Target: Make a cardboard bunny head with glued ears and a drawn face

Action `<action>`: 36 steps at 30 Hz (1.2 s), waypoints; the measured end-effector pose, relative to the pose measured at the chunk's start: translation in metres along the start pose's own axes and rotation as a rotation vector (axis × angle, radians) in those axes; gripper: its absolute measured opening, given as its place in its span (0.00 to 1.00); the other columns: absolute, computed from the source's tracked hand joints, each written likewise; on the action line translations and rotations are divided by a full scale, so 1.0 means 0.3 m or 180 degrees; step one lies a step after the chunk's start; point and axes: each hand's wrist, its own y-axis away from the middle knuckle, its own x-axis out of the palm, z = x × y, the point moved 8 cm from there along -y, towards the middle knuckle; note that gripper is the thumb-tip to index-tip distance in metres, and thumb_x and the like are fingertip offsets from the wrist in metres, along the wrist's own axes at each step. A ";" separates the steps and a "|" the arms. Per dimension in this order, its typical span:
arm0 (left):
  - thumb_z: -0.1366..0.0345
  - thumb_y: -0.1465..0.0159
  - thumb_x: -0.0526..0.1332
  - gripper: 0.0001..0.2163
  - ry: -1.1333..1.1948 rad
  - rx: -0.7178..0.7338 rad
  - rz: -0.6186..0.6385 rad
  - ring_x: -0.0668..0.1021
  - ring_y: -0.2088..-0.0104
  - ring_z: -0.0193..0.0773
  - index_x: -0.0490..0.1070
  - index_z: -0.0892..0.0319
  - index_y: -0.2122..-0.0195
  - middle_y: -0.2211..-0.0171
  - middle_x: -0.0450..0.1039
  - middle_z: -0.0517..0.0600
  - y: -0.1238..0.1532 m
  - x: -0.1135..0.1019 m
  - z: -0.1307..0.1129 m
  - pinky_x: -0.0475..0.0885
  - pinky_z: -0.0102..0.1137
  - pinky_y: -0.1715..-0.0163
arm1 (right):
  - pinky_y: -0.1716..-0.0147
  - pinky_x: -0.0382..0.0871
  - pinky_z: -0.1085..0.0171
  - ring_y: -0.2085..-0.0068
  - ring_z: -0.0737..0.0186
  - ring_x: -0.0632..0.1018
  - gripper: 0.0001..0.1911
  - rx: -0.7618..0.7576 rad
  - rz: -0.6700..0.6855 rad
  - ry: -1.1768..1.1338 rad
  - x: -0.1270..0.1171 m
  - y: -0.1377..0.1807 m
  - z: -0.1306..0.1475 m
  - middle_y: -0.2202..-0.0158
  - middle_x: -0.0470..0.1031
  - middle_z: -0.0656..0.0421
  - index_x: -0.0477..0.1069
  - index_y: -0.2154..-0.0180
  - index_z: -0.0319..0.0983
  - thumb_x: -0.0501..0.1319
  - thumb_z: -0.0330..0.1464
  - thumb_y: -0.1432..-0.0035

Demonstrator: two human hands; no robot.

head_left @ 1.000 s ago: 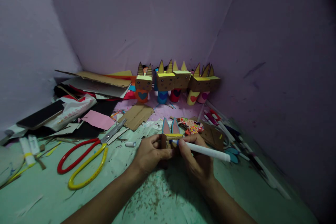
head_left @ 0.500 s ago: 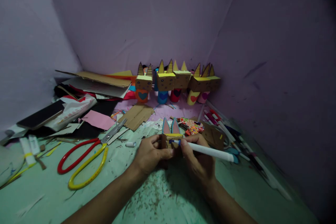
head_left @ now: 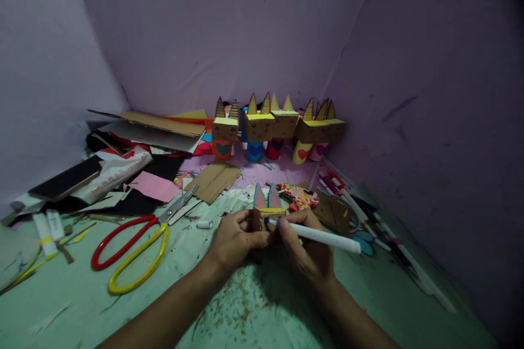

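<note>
My left hand [head_left: 234,241] grips a small cardboard animal head [head_left: 266,212] with two pink, blue-edged ears, holding it upright on the green surface. My right hand [head_left: 309,253] is closed round a white marker [head_left: 323,237] whose blue tip touches the front face of the head. Both hands meet at the centre of the view, just in front of me.
Several finished cardboard animal figures [head_left: 275,128] stand in a row at the back wall. Red-and-yellow scissors [head_left: 133,248] lie to the left, cardboard sheets [head_left: 164,126] and paper scraps behind them, a phone [head_left: 65,179] far left, and markers [head_left: 347,193] along the right wall.
The marker tip has shifted slightly across the face of the cardboard head; both hands otherwise stay where they were.
</note>
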 end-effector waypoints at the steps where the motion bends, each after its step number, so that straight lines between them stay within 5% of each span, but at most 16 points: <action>1: 0.64 0.63 0.74 0.27 -0.0014 0.0011 0.0007 0.74 0.76 0.36 0.73 0.68 0.61 0.73 0.77 0.52 -0.001 0.000 0.000 0.67 0.27 0.80 | 0.83 0.60 0.68 0.82 0.67 0.69 0.08 -0.0013 0.0009 0.0009 0.001 -0.001 0.004 0.82 0.70 0.63 0.67 0.74 0.40 0.59 0.35 0.44; 16: 0.63 0.64 0.74 0.26 -0.0049 -0.0016 -0.0008 0.73 0.78 0.35 0.72 0.66 0.63 0.75 0.75 0.51 -0.001 0.004 -0.005 0.67 0.27 0.82 | 0.82 0.63 0.68 0.81 0.66 0.72 0.07 -0.0292 0.0084 0.0227 0.006 -0.004 0.026 0.81 0.73 0.62 0.68 0.73 0.40 0.59 0.33 0.43; 32: 0.65 0.63 0.73 0.26 -0.0006 0.0037 0.0002 0.74 0.76 0.36 0.73 0.67 0.62 0.73 0.76 0.51 -0.004 -0.001 -0.003 0.67 0.26 0.80 | 0.82 0.62 0.69 0.81 0.67 0.70 0.08 -0.0072 0.0054 0.0115 0.006 0.000 0.007 0.82 0.71 0.63 0.67 0.74 0.40 0.59 0.34 0.44; 36: 0.64 0.63 0.73 0.27 -0.0064 -0.0075 -0.0039 0.76 0.75 0.38 0.73 0.66 0.59 0.69 0.78 0.54 -0.009 -0.013 0.014 0.69 0.27 0.82 | 0.82 0.61 0.68 0.80 0.66 0.70 0.07 0.0035 -0.0266 -0.0165 -0.033 -0.002 -0.006 0.81 0.70 0.63 0.67 0.73 0.40 0.60 0.35 0.44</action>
